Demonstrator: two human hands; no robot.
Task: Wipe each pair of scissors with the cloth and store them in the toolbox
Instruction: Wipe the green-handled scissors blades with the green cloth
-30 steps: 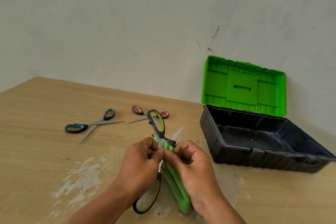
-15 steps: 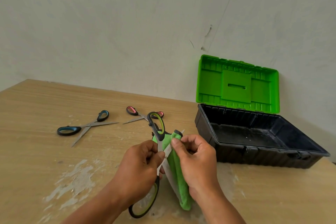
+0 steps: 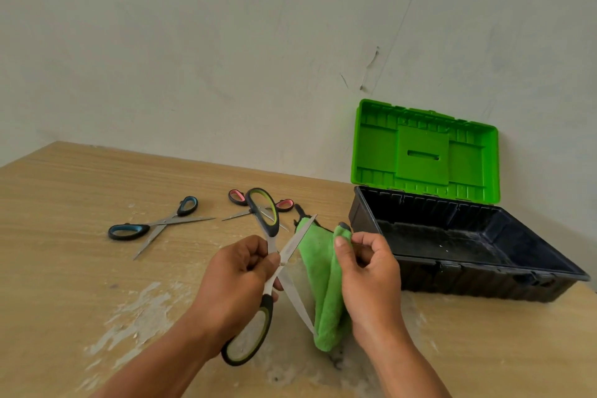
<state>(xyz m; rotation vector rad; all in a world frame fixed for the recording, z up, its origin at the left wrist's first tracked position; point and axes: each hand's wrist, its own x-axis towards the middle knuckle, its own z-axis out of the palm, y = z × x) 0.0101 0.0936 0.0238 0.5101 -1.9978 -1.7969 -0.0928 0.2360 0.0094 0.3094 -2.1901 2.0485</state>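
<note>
My left hand [image 3: 237,281] grips a large pair of scissors with black and green handles [image 3: 263,213] near the pivot, its blades spread wide apart. Just to the right, my right hand [image 3: 368,271] pinches a folded green cloth [image 3: 326,294] that hangs down beside the lower blade. On the table behind lie blue-handled scissors [image 3: 127,231] and red-handled scissors [image 3: 237,197], both spread apart. The toolbox [image 3: 426,281] stands at the right with its black tray bare inside and its green lid [image 3: 423,152] raised against the wall.
The wooden table [image 3: 64,191] has worn, whitish patches near my hands. A pale wall runs right behind the table and the toolbox lid.
My right hand has slid the cloth off the upper blade and moved right. The scissors' blades now stand wider apart and bare.
</note>
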